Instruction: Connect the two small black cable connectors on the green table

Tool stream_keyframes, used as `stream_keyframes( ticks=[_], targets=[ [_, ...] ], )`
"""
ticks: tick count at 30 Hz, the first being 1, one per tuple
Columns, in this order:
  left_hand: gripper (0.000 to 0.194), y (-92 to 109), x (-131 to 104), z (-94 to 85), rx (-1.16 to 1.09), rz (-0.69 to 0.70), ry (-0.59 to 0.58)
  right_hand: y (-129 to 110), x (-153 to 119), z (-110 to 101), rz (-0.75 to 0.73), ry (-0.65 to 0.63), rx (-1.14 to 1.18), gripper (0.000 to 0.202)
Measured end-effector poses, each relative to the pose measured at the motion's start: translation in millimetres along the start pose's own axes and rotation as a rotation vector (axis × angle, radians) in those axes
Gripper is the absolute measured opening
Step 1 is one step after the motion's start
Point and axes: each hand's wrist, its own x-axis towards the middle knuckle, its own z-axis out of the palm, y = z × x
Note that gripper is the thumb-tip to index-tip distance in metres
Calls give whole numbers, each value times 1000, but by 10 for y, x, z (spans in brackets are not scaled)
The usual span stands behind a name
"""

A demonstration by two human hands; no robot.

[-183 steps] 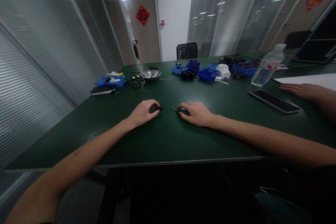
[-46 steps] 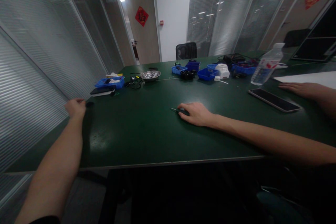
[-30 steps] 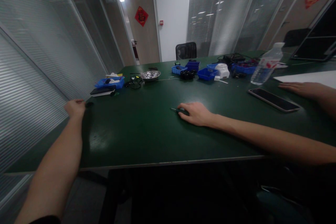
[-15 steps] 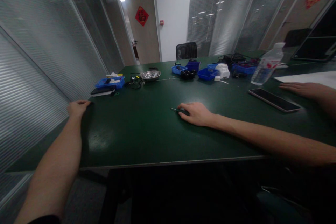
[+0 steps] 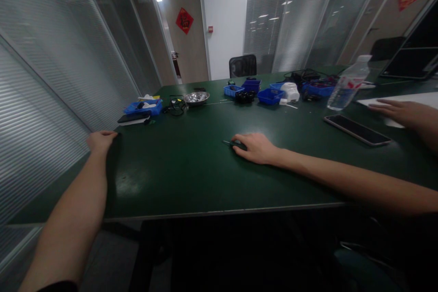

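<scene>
My right hand (image 5: pixel 255 147) rests on the green table (image 5: pixel 178 169), its fingers closed round the dark handle of a small screwdriver (image 5: pixel 238 145). The thin metal shaft sticks out to the left, close to the tabletop. At the table's left edge, my left hand (image 5: pixel 101 140) has its fingers pressed together. A small dark spot shows at those fingertips; what it is, I cannot make out. Beyond the left hand lie a dark notebook (image 5: pixel 134 119) and a blue tray (image 5: pixel 143 107) with small items in it.
A co-worker's hand (image 5: pixel 407 114) lies over white paper (image 5: pixel 419 98) at the right. Near it are a phone (image 5: pixel 357 130) and a water bottle (image 5: pixel 347 84). Farther back stand a metal bowl (image 5: pixel 196 98), black cables (image 5: pixel 176 106) and several blue bins (image 5: pixel 270 96).
The co-worker's hand at the right has lifted and shifted slightly, and more white paper shows beneath it. My two hands and the screwdriver have stayed in place.
</scene>
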Motion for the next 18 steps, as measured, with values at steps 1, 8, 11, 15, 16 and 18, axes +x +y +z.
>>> stream_keyframes(
  ticks=[1,8,11,15,16,18],
  targets=[
    [29,5,3,1,-5,-3,0,-1,0,-2,0,0,3,43],
    [26,13,-2,23,-40,-4,21,3,-6,-17,-10,-11,29,44],
    [24,19,-37,35,-52,1,39,8,-3,-7,-6,-8,19,44],
    [29,37,-66,47,-49,-10,50,17,4,7,-12,-5,6,44],
    [30,41,-65,48,-47,-14,50,20,5,9,-13,-3,4,44],
    [31,45,-53,50,-40,-20,49,24,6,11,-14,3,2,45]
  ],
)
